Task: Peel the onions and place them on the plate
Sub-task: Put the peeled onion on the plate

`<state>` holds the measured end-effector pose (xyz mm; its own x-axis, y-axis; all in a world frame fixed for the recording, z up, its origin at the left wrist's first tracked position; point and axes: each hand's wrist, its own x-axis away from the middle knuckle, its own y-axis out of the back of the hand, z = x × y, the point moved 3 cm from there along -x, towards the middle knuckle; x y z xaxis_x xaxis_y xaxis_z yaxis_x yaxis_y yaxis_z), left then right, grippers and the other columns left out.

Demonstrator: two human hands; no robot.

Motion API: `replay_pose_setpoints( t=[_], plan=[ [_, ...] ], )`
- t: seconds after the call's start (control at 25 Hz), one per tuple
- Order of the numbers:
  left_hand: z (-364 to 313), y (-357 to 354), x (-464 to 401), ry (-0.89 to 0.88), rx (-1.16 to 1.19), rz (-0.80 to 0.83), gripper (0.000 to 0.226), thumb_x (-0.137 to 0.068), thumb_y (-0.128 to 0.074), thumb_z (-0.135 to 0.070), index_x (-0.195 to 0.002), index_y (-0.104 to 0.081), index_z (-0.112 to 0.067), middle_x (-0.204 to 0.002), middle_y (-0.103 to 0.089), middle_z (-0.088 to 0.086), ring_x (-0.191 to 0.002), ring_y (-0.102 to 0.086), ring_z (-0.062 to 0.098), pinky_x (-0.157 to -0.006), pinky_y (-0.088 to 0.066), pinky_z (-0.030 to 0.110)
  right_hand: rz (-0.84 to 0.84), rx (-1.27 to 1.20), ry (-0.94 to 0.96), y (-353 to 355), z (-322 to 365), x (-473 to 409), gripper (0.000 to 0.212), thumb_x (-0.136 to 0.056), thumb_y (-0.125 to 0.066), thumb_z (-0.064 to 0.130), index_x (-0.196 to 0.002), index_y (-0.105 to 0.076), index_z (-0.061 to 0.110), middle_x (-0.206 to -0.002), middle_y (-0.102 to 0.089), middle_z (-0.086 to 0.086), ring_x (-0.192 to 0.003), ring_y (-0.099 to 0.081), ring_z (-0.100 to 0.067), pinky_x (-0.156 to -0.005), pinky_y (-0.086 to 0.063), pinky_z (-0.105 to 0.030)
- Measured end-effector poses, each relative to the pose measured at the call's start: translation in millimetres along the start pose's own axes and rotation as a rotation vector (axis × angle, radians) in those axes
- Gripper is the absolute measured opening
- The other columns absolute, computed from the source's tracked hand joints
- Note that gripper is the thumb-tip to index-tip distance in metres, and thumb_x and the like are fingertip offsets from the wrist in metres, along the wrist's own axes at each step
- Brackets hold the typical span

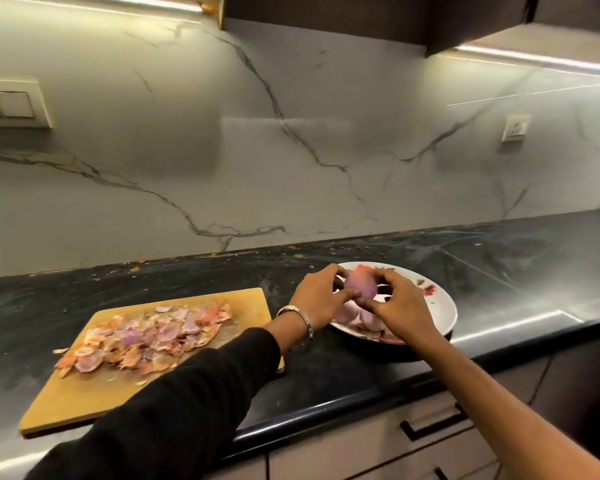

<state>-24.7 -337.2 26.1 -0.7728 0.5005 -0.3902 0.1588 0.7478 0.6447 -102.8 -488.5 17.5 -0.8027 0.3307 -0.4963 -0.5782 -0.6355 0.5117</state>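
A peeled purple onion (360, 286) is held over the white plate (444, 306) between both hands. My left hand (321, 299) grips its left side with curled fingers and thumb. My right hand (400, 306) pinches its right side from above. Under the hands, more peeled onions (352, 315) lie on the plate, partly hidden by my right wrist. A heap of loose onion skins (146, 336) covers the wooden cutting board (84, 396) to the left.
The black counter (516, 271) runs along a marble wall, with its front edge near my forearms. Drawers with dark handles (433, 422) sit below the counter. A wall socket (515, 128) is at the right.
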Motion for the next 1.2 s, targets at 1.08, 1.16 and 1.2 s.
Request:
replay_pose_setpoints(
  t=[1.08, 1.16, 1.2],
  plan=[
    [18, -62, -43, 0.041, -0.336, 0.172, 0.042, -0.101, -0.039, -0.047, -0.136, -0.054, -0.029, -0.136, -0.049, 0.007, -0.125, -0.048, 0.028, -0.101, -0.042, 0.047, 0.284, 0.228, -0.248, -13, -56, -34, 0.052, -0.103, -0.044, 0.039, -0.151, -0.04, 0.018, -0.154, -0.045, -0.007, -0.137, -0.046, -0.026, -0.112, -0.034, -0.039],
    [18, -50, -39, 0.015, -0.306, 0.15, 0.043, -0.1, -0.044, -0.045, -0.137, -0.053, -0.025, -0.136, -0.051, 0.007, -0.126, -0.048, 0.027, -0.103, -0.042, 0.046, 0.228, 0.201, -0.209, -11, -41, -34, 0.05, -0.103, -0.046, 0.036, -0.149, -0.043, 0.018, -0.153, -0.046, -0.005, -0.137, -0.045, -0.024, -0.111, -0.035, -0.039],
    [18, -42, -35, 0.005, -0.292, 0.127, 0.043, -0.1, -0.046, -0.044, -0.136, -0.053, -0.023, -0.136, -0.052, 0.007, -0.126, -0.048, 0.026, -0.103, -0.042, 0.045, 0.192, 0.19, -0.181, -11, -31, -34, 0.048, -0.103, -0.047, 0.035, -0.147, -0.046, 0.017, -0.151, -0.048, -0.005, -0.136, -0.047, -0.024, -0.111, -0.036, -0.04]
  ],
)
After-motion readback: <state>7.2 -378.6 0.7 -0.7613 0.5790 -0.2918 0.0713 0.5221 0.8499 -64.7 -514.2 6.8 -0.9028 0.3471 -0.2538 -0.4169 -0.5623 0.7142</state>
